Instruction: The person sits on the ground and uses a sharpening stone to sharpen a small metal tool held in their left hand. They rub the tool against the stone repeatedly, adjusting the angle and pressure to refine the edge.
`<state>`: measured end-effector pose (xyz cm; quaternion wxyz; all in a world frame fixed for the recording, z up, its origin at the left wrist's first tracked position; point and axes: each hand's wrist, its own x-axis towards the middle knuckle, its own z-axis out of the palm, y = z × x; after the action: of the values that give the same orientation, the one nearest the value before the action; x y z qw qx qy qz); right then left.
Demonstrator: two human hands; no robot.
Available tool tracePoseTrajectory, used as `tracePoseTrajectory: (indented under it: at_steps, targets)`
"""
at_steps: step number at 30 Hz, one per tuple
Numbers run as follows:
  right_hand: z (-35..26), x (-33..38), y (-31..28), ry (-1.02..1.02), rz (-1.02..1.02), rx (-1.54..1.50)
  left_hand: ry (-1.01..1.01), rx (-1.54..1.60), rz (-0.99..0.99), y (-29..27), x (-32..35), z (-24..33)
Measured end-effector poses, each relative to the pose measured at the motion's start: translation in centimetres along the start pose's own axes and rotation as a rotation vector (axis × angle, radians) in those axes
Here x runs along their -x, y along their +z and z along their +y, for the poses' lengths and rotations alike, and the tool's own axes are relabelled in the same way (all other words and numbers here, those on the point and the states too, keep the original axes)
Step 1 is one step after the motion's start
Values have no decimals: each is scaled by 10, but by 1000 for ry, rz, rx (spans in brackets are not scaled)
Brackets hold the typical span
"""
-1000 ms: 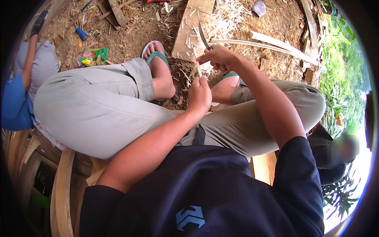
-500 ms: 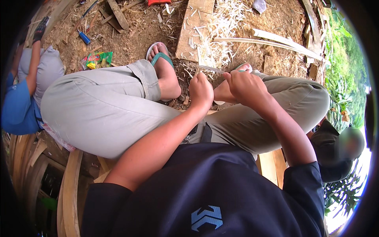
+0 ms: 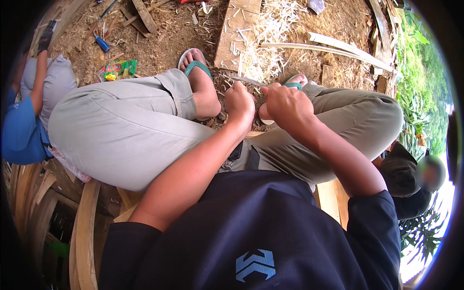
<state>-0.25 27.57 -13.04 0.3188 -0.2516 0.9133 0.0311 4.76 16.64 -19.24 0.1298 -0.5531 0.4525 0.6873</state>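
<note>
My right hand (image 3: 289, 104) is closed around the handle of a knife, and its thin blade (image 3: 249, 80) points left, past the fingertips of my other hand. My left hand (image 3: 239, 102) is a closed fist just beside it, below the blade. Whatever sits in the left fist is mostly hidden by the fingers, too small to name. Both hands are over the ground between my sandalled feet, in front of my knees.
A wooden board (image 3: 237, 36) lies ahead, with pale wood shavings (image 3: 275, 38) heaped along it. Long split strips (image 3: 338, 50) lie to the right. A blue-handled tool (image 3: 102, 44) and a green packet (image 3: 126, 68) are at left. People sit at left (image 3: 24, 125) and right (image 3: 411, 179).
Both hands have shifted a little to the left, with the knife. The blade now reaches farther left, over the left fist.
</note>
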Motion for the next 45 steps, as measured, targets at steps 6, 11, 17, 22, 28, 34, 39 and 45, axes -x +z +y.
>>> tracePoseTrajectory:
  at_steps: [6, 11, 17, 22, 28, 34, 39, 45]
  targets:
    - [-10, -1, 12, 10, 98, 4, -55, 15, -3, -6, -9, -2]
    - [-11, 2, 1, 26, 56, -9, 25, -88, -38, 1, -5, -5]
    - [-4, 10, -10, 60, -59, -49, -58, -91, -71, 1, 7, -3]
    - [2, 10, -1, -66, 22, 27, -73, -86, -86, 0, 7, -1]
    - [5, 4, -7, -25, -56, 31, -111, -37, -115, 8, 6, -3]
    - [-1, -5, -8, 42, -74, 38, -115, -39, -68, 13, 13, 1]
    - [9, -34, 9, -90, -44, 154, -105, -117, -32, 19, 20, 5]
    - [28, -52, 11, -83, -29, 6, -103, 39, -48, 13, 22, 10]
